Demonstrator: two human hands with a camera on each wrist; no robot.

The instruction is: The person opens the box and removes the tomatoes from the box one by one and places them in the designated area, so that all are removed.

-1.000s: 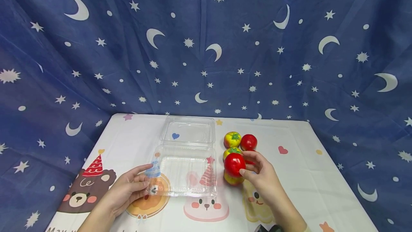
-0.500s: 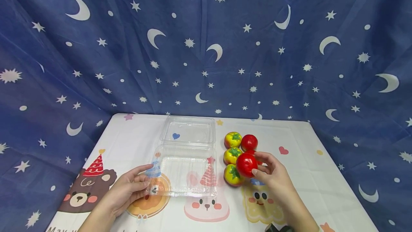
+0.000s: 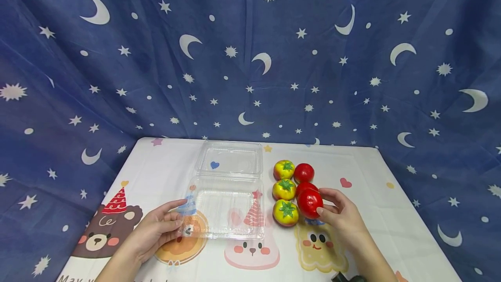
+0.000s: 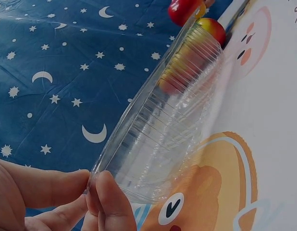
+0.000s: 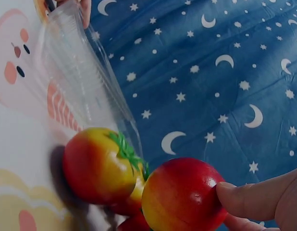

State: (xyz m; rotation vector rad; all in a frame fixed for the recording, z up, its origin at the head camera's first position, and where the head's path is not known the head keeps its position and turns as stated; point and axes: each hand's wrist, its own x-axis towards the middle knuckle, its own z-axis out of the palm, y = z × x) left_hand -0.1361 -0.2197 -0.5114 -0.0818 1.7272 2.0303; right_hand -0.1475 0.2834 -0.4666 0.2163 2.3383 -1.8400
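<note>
Risk noted: the red tomato (image 3: 309,203) is pinched only by the fingertips (image 3: 322,210) of the right hand (image 3: 341,219), with no palm support visible. A round, smooth-looking fruit held this way could probably slip and roll across the desk (image 3: 375,212).

Second risk: the held tomato sits just beside the yellow-green tomato (image 3: 285,213) nearest the person and close against another red tomato (image 3: 306,186) behind it. A sideways nudge could knock the cluster apart, since nothing is seen to stop the fruits rolling.

Third risk: the clear plastic clamshell box (image 3: 228,206) looks thin and light. Its near left corner is pinched by the left hand (image 3: 156,229), thumb and fingers curled on the rim, as the left wrist view confirms. If that hold is loosened, the box could likely slide or tip when fruit is dropped in.

Position: the red tomato is held at the right hand's fingertips, low over the desk, right of the box and well apart from the left hand. The hinged lid (image 3: 230,158) lies open on the far side.
</note>
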